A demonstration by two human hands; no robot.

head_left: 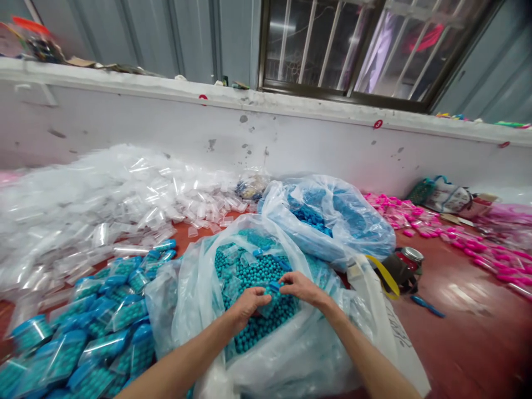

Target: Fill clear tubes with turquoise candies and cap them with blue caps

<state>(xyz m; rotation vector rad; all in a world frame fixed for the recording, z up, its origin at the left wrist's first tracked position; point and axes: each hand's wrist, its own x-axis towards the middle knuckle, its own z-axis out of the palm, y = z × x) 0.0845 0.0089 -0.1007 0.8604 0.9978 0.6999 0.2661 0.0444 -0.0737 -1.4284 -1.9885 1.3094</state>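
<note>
Teal round beads (260,327) fill the milky clear plastic bag (189,293) I'm looking down into, and both hands are right over them. From my end, the right hand (303,287) has its fingertips pinched on a small blue plastic cap (274,286). The left hand (248,304) is curled just beside it, but honestly I can't tell if it's gripping anything. Blue-capped clear plastic jars of teal beads (106,344) are heaped left of the bag.
</note>
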